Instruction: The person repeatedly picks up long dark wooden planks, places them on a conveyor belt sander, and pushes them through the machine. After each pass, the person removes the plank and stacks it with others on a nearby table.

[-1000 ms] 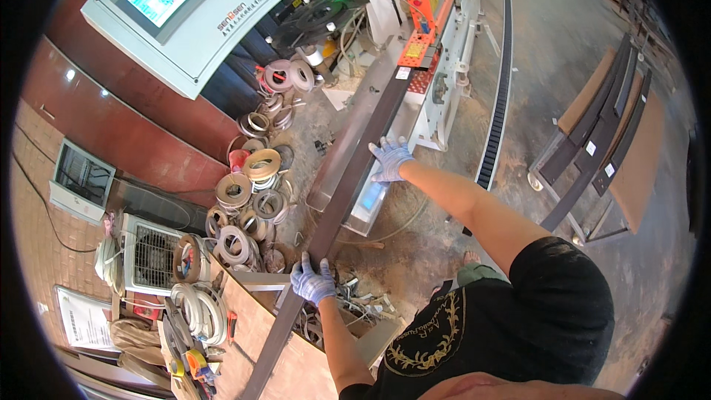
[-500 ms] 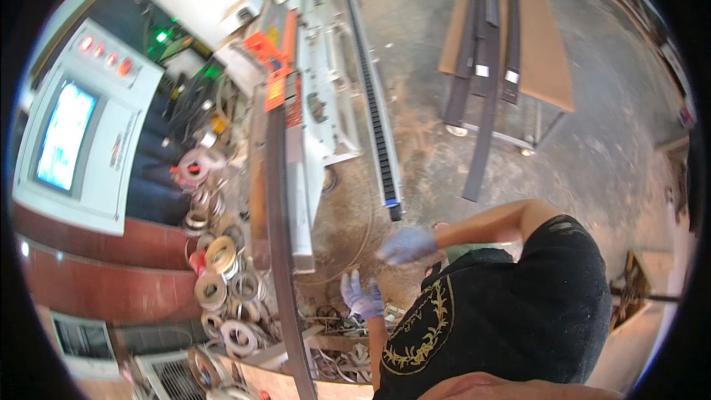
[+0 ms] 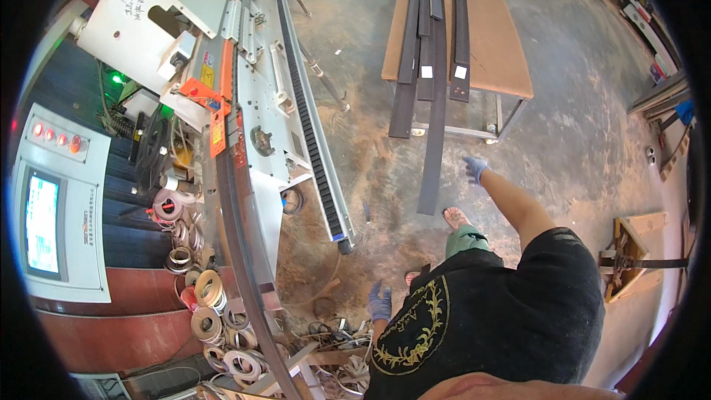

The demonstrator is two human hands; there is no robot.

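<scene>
My right hand (image 3: 476, 170), in a pale bluish glove, reaches forward with its fingers apart and nothing in them. Nearest to it is the tip of a long dark strip (image 3: 435, 126), which juts out past the near edge of a cart with a brown top (image 3: 496, 37). Several other dark strips lie alongside on that cart, some with white labels. Close to my body hangs my left hand (image 3: 380, 302), gloved as well, fingers stretched and holding nothing. Left of it, another long dark strip (image 3: 248, 270) runs along the machine, touched by neither hand.
A machine bed (image 3: 263, 200) with a black roller track (image 3: 315, 155) stands left of centre. Beyond it are a control panel (image 3: 67, 207) with a lit screen and stacked tape rolls (image 3: 211, 289). Scraps (image 3: 348, 337) litter the floor near me. A wooden frame (image 3: 637, 255) is at right.
My body and view have turned rightward, toward the cart. My right arm has stretched forward, away from my left hand, which has dropped nearer my body. Both hands stay without anything in them.
</scene>
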